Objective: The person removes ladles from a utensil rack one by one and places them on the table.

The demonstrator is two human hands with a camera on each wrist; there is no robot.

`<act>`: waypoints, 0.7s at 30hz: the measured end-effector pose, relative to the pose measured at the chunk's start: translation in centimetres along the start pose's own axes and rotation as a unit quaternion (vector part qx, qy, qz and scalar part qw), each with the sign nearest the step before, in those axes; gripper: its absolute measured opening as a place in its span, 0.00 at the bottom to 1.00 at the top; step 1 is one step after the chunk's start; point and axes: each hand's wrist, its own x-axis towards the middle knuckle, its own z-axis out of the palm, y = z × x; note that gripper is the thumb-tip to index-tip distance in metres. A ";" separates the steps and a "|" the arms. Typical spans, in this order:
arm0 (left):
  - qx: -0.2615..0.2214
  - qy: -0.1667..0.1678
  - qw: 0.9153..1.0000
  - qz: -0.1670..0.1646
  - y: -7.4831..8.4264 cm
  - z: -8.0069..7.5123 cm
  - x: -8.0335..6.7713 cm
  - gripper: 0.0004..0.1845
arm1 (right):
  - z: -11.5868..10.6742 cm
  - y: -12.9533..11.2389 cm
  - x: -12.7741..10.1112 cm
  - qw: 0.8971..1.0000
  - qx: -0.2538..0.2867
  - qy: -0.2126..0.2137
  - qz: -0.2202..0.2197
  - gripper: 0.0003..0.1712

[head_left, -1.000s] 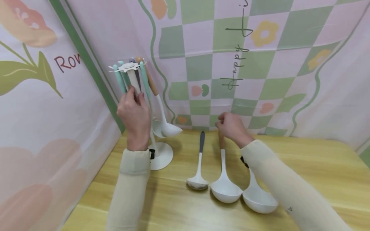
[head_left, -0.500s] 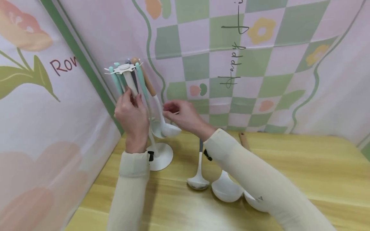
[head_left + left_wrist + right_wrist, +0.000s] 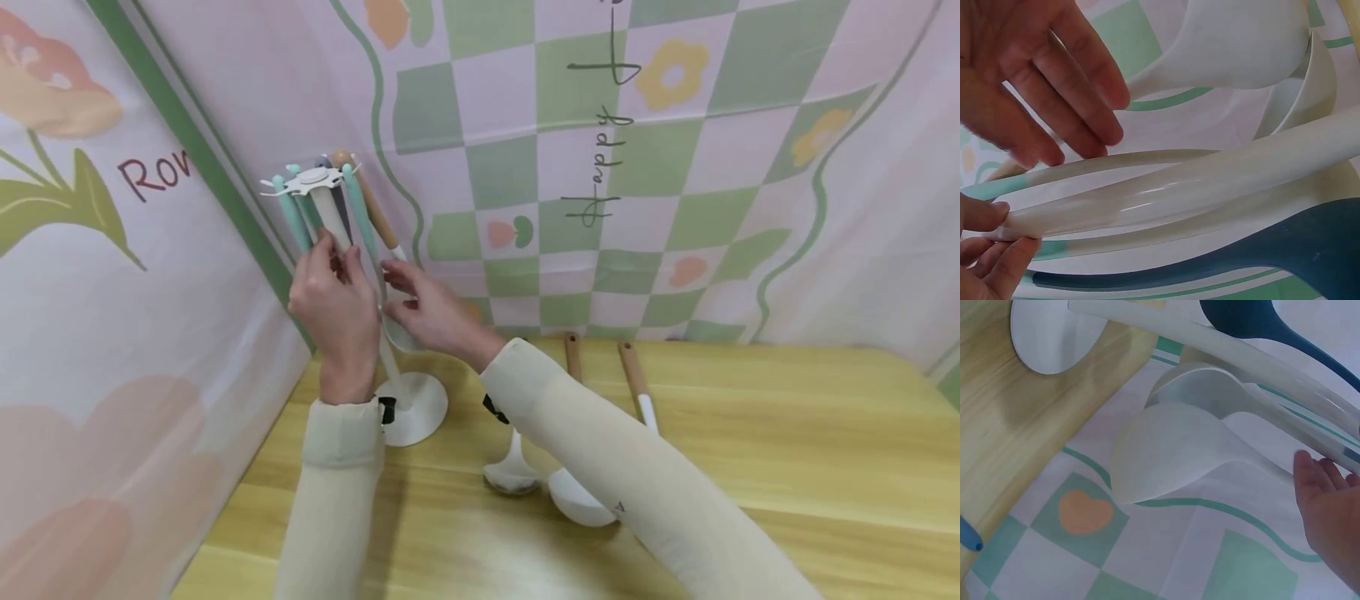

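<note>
Over table point(image 3: 787, 433), R sleeve point(image 3: 637, 475) blocks view; stand point(image 3: 422, 410) at L, loose ladles point(image 3: 577, 502) nr centre, pt hidden. L grip point(image 3: 333, 308) pinches stand's pole point(image 3: 1147, 194); R grip point(image 3: 435, 315), fingers relaxed, nr hung ladle point(image 3: 1166, 450), touch unclear.

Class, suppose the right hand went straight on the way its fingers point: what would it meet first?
The right hand would probably first meet the slim, pale-stemmed, mint-green-handled utensil hanging on the round-based white rack; depth is hard to judge, so they may be touching.
</note>
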 end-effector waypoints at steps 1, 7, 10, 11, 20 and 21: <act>0.000 0.000 1.000 0.001 0.0 0.0 0.0 0.19 | 0.2 0.0 0.2 1.000 -0.001 0.012 -0.003 0.33; -0.003 0.003 1.000 0.001 -0.1 0.1 0.0 0.18 | 0.7 -0.4 0.7 0.997 0.020 0.075 -0.018 0.30; -0.004 0.003 1.000 -0.001 -0.1 0.2 0.1 0.18 | 0.6 -1.0 1.1 0.992 0.037 0.110 -0.038 0.30; -0.005 0.003 1.000 -0.002 -0.1 0.3 0.1 0.18 | 0.6 -1.2 1.3 0.991 0.035 0.120 -0.045 0.30; 0.001 0.001 1.000 0.000 -0.3 0.1 0.2 0.18 | -0.2 -2.0 1.7 0.988 -0.001 0.141 -0.063 0.25; -0.001 0.002 1.000 -0.001 -0.3 0.1 0.3 0.18 | -0.3 -2.0 1.7 0.988 -0.001 0.142 -0.066 0.24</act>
